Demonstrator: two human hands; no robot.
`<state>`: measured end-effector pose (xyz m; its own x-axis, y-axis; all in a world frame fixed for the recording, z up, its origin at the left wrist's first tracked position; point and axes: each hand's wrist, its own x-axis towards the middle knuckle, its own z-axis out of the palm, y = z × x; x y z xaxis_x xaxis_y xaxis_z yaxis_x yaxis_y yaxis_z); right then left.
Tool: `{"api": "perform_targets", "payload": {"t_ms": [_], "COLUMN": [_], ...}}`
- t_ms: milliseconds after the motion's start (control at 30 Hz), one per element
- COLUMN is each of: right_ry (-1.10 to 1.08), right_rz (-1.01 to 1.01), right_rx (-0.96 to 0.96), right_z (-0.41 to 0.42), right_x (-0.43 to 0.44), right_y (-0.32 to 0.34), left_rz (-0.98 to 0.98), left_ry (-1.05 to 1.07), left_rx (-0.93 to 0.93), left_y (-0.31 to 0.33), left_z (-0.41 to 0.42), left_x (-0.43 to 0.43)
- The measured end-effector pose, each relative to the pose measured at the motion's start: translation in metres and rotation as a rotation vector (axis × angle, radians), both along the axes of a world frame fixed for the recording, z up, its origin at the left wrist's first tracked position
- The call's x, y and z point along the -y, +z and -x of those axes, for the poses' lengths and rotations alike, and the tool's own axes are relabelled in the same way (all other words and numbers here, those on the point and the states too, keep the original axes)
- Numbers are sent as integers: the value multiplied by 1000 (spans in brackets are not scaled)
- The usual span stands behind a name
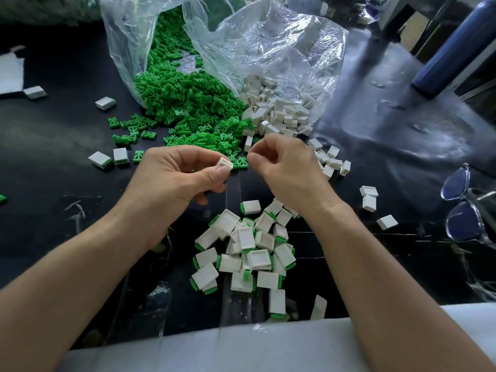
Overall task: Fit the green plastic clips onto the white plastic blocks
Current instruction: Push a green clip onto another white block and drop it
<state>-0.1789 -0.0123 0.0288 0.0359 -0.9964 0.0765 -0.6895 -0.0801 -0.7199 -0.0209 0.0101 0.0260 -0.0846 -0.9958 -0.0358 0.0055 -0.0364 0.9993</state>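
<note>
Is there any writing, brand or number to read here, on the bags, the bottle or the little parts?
None: no text can be read.
The clear plastic bags, blue bottle, green clips and the white block in the left hand show no lettering; any moulded marks are too small to tell.

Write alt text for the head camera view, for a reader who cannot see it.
A person's left hand pinches a white plastic block over a black table; the right hand, fingers curled, is close beside it, its contents hidden. Beyond, clear bags spill green plastic clips and white blocks; nearer lies a pile of blocks fitted with clips.
</note>
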Motion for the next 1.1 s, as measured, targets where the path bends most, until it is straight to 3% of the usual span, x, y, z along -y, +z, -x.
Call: {"api": "perform_targets", "payload": {"t_ms": [67, 333, 667, 767, 900, 1100], "right_ry": [-15, 90, 79, 21, 19, 169], "right_rz": [69, -3, 48, 88, -16, -75], "right_rx": [-179, -456, -452, -266, 251, 412], "right_z": [-1, -7, -5, -3, -3, -9], "right_x": [1, 6, 8, 7, 3, -5], "right_y": [-5, -16, -17, -11, 1, 6], "left_rz": [-10, -20, -24, -25, -26, -54], "left_ry": [6, 5, -10, -15, -14, 9], "left_rx": [0, 6, 19, 25, 34, 24], "left_y": [0, 2, 0, -1, -1, 0], "left_z": [0, -1, -1, -1, -1, -2], "left_x": [0, 0, 0, 0, -1, 0]}}
